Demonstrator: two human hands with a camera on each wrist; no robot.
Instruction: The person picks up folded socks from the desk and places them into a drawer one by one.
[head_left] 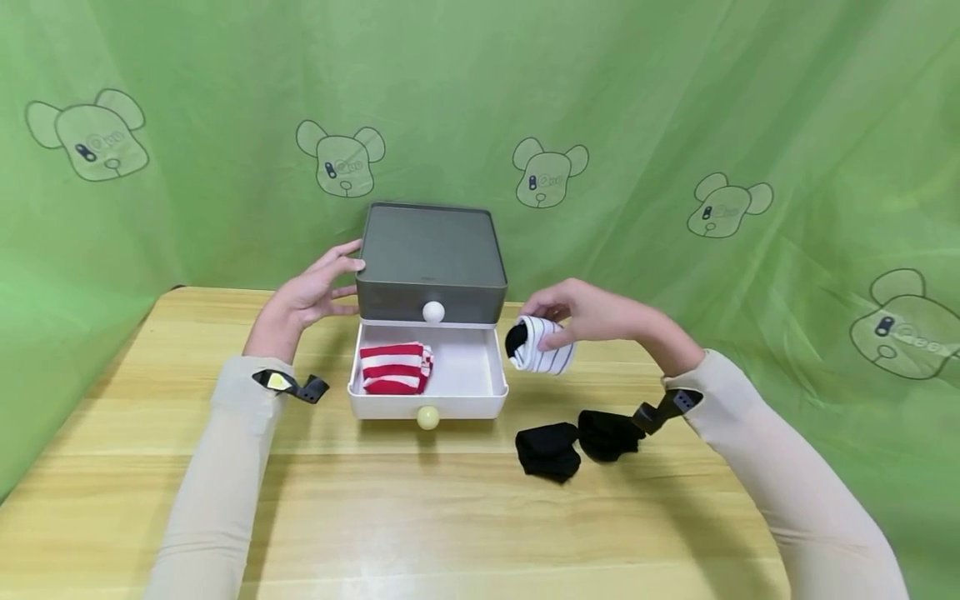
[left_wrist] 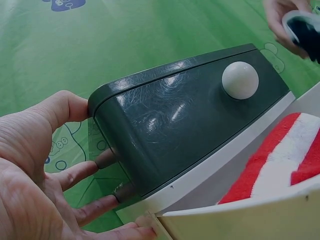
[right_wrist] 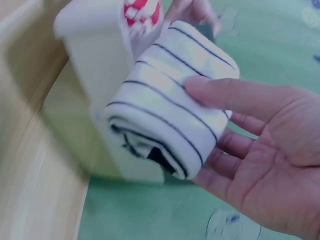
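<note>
In my right hand (head_left: 592,312) I hold a rolled white sock with thin dark stripes (right_wrist: 170,95), thumb on one side and fingers on the other. Black cloth shows at one end of the roll. It hangs just right of the pulled-out white lower drawer (head_left: 468,362). Inside that drawer, at its left, lies a folded red-and-white striped sock (head_left: 393,368). With extended fingers, my left hand (head_left: 311,292) touches the left side of the dark grey drawer box (head_left: 435,246), the thumb at its top corner.
Two folded black socks, one nearer the drawer (head_left: 547,452) and one farther right (head_left: 609,435), lie on the wooden table (head_left: 420,517). The closed upper drawer has a white round knob (head_left: 433,312); the lower one has a yellowish knob (head_left: 427,417). A green curtain (head_left: 450,100) hangs behind.
</note>
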